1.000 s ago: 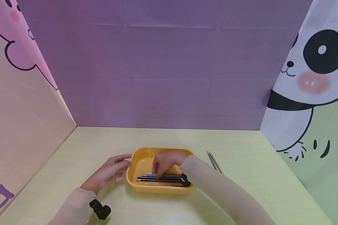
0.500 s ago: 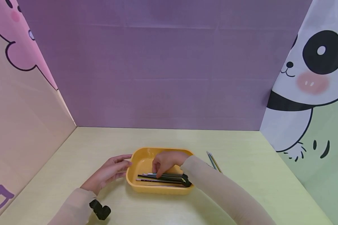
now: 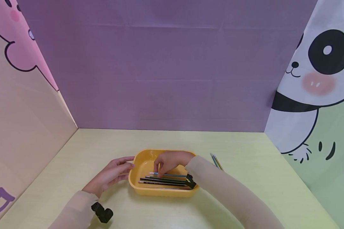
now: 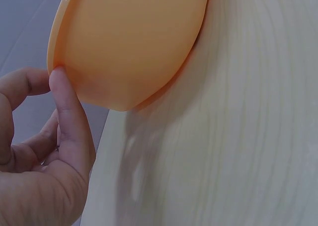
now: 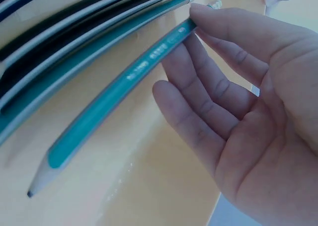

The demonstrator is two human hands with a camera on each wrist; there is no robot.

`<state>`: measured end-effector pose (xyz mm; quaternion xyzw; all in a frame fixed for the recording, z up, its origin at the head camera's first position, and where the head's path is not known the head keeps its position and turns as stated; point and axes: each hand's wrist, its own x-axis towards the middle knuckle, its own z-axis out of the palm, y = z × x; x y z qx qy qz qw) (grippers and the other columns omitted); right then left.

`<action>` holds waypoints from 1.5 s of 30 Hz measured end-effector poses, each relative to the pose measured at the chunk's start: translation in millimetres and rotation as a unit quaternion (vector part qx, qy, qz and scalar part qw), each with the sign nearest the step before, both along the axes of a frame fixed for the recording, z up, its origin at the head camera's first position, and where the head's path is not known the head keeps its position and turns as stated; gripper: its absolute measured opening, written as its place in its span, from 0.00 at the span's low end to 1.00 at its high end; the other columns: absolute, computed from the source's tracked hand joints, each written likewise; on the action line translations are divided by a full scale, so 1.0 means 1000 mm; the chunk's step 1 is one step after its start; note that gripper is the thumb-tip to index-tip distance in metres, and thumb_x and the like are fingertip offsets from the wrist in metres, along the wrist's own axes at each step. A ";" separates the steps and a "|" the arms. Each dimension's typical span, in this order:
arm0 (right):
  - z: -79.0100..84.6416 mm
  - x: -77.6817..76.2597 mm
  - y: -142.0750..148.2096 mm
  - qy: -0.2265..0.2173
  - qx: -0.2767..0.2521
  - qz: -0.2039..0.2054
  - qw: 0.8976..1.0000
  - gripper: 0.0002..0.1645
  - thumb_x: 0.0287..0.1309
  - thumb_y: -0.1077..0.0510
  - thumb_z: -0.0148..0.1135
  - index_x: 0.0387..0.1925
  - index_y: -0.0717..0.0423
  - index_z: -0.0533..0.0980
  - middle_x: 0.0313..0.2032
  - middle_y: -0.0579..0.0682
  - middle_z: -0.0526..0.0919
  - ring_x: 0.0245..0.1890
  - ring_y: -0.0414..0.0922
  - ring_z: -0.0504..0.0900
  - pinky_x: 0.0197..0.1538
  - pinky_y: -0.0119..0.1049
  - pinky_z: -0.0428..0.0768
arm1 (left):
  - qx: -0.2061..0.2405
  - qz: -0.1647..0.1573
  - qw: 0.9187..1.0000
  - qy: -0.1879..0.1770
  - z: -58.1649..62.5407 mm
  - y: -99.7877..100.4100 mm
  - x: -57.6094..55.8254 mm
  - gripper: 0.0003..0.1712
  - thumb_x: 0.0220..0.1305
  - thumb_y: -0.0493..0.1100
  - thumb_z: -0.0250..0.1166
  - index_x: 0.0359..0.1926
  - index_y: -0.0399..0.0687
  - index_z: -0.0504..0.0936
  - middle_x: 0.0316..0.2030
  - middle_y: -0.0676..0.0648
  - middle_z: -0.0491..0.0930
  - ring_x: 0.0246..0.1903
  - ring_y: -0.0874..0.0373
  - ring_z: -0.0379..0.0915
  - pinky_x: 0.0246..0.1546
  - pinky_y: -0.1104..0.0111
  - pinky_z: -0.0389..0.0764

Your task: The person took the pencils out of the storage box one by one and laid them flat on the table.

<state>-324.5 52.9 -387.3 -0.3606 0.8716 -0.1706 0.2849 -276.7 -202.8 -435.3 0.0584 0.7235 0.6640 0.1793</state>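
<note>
A purple, faintly creased backdrop [image 3: 172, 63] fills the far side of the scene, flanked by a beige left wall [image 3: 25, 124] printed with part of a pink cartoon figure and a pale green right wall [image 3: 335, 127] printed with a black-and-white panda. Below stretches a pale yellow, wood-grained worktop [image 3: 275, 184]. A person's two arms, in light beige sleeves, reach in from the near edge. Between them, near the middle of the worktop, sits a yellow-orange, glossy, rounded rectangular tray [image 3: 163, 192]. Of the two hands, the left hand [image 3: 111, 173] is at the tray's left end, its fingers extended and relaxed, with thumb and index fingertip touching the rim. The right hand [image 3: 172, 161] is inside the tray, pinching a slim teal-green wooden pencil [image 5: 117, 94] between thumb and index finger near its eraser end; its other fingers bend loosely, apart from the pencil. That pencil slants away from the hand to a sharpened dark tip. Beside it, nearer the person, several dark and green pencils [image 3: 162, 181] lie roughly parallel in the tray; their exact number is hard to tell. To the right of the tray, two more pencils [image 3: 217, 162], one bluish and one yellowish, rest side by side on the worktop, partly hidden by the right sleeve. A small black camera [image 3: 102, 212] is strapped at the left wrist.
</note>
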 end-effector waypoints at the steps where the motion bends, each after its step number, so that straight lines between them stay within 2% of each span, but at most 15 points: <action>1: 0.001 0.000 0.000 0.002 0.002 0.000 1.000 0.03 0.63 0.58 0.67 0.38 0.49 0.84 0.30 0.37 0.84 0.30 0.36 0.79 0.36 0.29 0.76 | -0.001 0.000 1.000 -0.001 0.000 0.000 0.000 0.37 0.72 0.43 0.61 0.73 0.29 0.59 0.56 0.38 0.76 0.46 0.55 0.79 0.46 0.66 0.84; 11: 0.007 0.000 0.003 0.017 -0.012 -0.006 1.000 0.03 0.63 0.58 0.68 0.34 0.45 0.84 0.30 0.40 0.85 0.30 0.41 0.81 0.35 0.29 0.78 | -0.004 0.001 1.000 -0.001 0.001 0.000 0.000 0.37 0.72 0.43 0.61 0.73 0.30 0.59 0.54 0.38 0.77 0.45 0.55 0.78 0.45 0.67 0.84; 16: 0.012 0.000 0.005 0.019 -0.028 -0.006 0.999 0.02 0.63 0.56 0.68 0.34 0.49 0.84 0.29 0.46 0.86 0.26 0.40 0.79 0.34 0.30 0.79 | -0.001 -0.001 1.000 0.000 0.001 0.001 0.001 0.36 0.72 0.43 0.61 0.73 0.29 0.59 0.54 0.38 0.77 0.45 0.54 0.79 0.46 0.66 0.84; 18: 0.014 0.000 0.006 0.013 -0.034 -0.009 0.999 0.03 0.63 0.57 0.68 0.35 0.51 0.85 0.29 0.48 0.86 0.26 0.43 0.80 0.34 0.31 0.81 | -0.002 0.000 1.000 0.000 0.002 0.001 0.001 0.36 0.72 0.43 0.60 0.73 0.29 0.59 0.52 0.39 0.77 0.45 0.54 0.78 0.45 0.66 0.84; 24: 0.019 -0.001 0.009 0.005 -0.043 -0.010 0.999 0.04 0.64 0.58 0.67 0.39 0.53 0.84 0.28 0.48 0.86 0.27 0.48 0.82 0.36 0.31 0.82 | -0.001 0.001 1.000 0.002 0.001 0.001 0.001 0.36 0.72 0.43 0.61 0.72 0.29 0.59 0.50 0.41 0.79 0.44 0.55 0.79 0.45 0.67 0.84; 33: 0.031 0.001 0.017 -0.004 -0.046 -0.024 0.999 0.05 0.65 0.58 0.67 0.40 0.53 0.84 0.30 0.52 0.86 0.27 0.48 0.83 0.37 0.32 0.84 | 0.002 -0.002 1.000 0.004 0.000 0.000 0.000 0.36 0.72 0.43 0.61 0.72 0.29 0.59 0.49 0.42 0.80 0.44 0.56 0.79 0.45 0.67 0.84; 45: 0.044 0.002 0.032 0.027 -0.047 -0.017 0.998 0.06 0.65 0.58 0.66 0.42 0.54 0.84 0.34 0.53 0.87 0.28 0.46 0.83 0.37 0.31 0.82 | 0.002 0.002 1.000 0.001 -0.001 0.001 -0.001 0.35 0.72 0.42 0.61 0.72 0.29 0.60 0.52 0.40 0.79 0.44 0.56 0.79 0.44 0.67 0.84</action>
